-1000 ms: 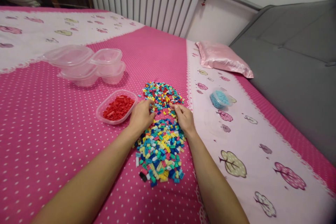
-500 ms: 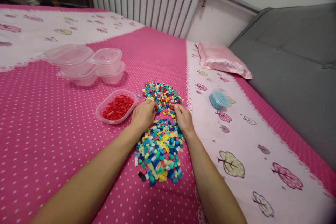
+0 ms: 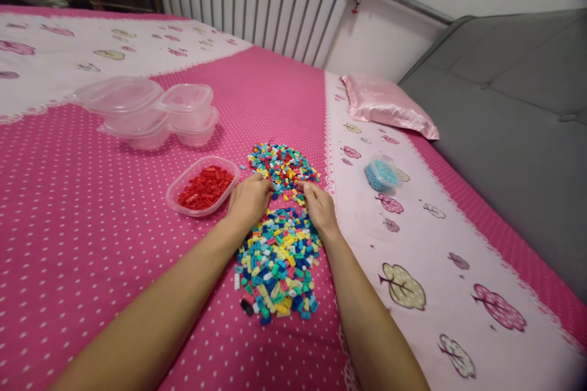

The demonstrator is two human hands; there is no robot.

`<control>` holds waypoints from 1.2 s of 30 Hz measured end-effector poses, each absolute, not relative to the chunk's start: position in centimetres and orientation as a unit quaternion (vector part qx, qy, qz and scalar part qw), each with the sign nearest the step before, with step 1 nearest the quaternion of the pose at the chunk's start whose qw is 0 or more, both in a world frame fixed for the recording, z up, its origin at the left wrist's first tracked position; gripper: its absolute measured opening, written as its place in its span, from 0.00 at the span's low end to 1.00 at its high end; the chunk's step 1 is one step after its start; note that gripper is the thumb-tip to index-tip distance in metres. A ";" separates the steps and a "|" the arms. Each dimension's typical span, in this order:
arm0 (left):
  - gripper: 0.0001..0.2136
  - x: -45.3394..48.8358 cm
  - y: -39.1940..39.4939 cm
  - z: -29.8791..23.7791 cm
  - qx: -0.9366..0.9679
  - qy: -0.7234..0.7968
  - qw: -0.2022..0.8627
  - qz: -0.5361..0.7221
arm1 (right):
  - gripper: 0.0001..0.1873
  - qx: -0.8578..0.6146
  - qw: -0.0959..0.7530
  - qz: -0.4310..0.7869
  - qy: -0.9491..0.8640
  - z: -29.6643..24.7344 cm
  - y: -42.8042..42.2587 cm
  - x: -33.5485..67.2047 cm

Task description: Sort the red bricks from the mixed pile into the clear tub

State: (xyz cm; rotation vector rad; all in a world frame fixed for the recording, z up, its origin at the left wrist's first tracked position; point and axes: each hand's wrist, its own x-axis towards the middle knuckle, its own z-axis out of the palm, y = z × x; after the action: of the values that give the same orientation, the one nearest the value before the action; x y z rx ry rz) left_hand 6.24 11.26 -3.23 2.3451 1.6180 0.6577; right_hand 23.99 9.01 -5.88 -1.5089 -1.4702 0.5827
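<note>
Small toy building bricks in many colours lie in two heaps, a far heap [image 3: 283, 162] and a larger near heap [image 3: 279, 263]. My left hand [image 3: 250, 198] rests at the left edge of the far heap, fingers curled down and closed; what they hold, if anything, is hidden. On the right side of that heap, my right hand [image 3: 320, 208] has thumb and fingertips pinched together among the bricks, too small there to make out a held piece. Just left of my left hand stands a clear plastic tub [image 3: 171, 203] with red bricks [image 3: 205, 188] in it.
Stacked clear plastic containers [image 3: 132, 116] stand at the back left. A small clear tub of light blue bricks [image 3: 381, 175] sits on the right. Farther off are a pink pillow [image 3: 389, 104], a grey headboard [image 3: 513, 98] and a radiator [image 3: 257, 3]. Everything rests on a pink dotted bedspread [image 3: 92, 244].
Both hands stay in almost the same place at the far heap, with only slight finger movement. The containers and heaps look unchanged.
</note>
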 end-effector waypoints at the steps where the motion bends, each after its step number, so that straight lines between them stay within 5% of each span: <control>1: 0.10 6.3 11.3 -3.3 0.796 0.549 0.112 0.230 | 0.23 -0.612 0.460 0.237 -0.598 -5.9 9.0 24.0; 17: 0.08 6.5 11.7 -4.0 0.763 0.465 0.300 0.335 | 0.21 -0.565 0.410 0.246 -0.672 -4.9 8.6 23.6; 26: 0.07 6.5 11.9 -3.9 0.708 0.446 0.413 0.360 | 0.24 -0.559 0.449 0.287 -0.635 -4.7 8.5 23.4; 36: 0.09 6.6 11.7 -3.3 0.575 0.488 0.445 0.483 | 0.16 -0.538 0.408 0.159 -0.720 -4.9 8.8 23.4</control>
State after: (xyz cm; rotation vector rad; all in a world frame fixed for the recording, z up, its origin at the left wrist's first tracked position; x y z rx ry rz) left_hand 6.65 11.66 -3.28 1.4243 1.2092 1.1980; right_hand 23.44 8.84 -4.85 -1.3568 -1.8142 0.3995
